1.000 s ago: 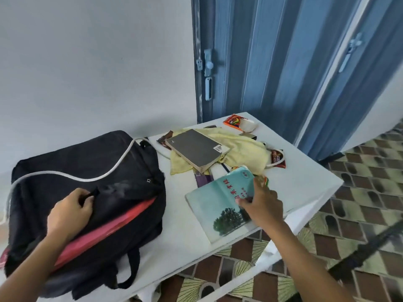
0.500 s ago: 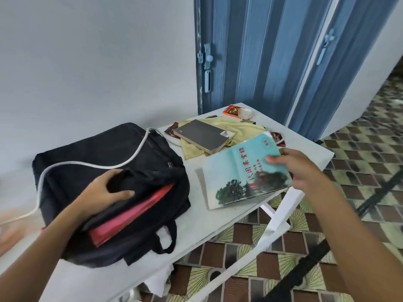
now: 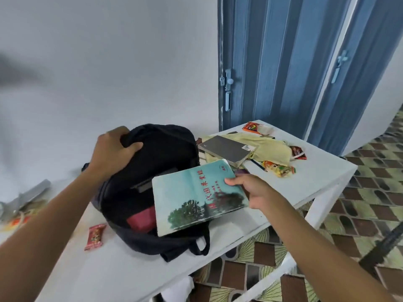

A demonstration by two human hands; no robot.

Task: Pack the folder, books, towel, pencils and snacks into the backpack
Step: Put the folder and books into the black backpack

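White bench (image 3: pixel 283 192) against a pale wall carries everything. The backpack (image 3: pixel 152 192) sits near its front edge with the mouth pulled wide: the left hand (image 3: pixel 113 149) grips the upper rim, evidently to keep the opening spread. The right hand (image 3: pixel 250 190) pinches the teal book (image 3: pixel 196 195) by its far edge, slanted with the low corner over the mouth, seemingly ready to slide in beside the red folder (image 3: pixel 141 219) already inside. Behind lie the grey book (image 3: pixel 226 149) on the yellow towel (image 3: pixel 270 147), with snacks (image 3: pixel 279 170) around them and one red snack (image 3: pixel 94 236) left of the pack. The pencils are hard to pick out; a dark stick near the towel may be one. How deep the folder sits is hidden, and the blurred items at far left cannot be made out.
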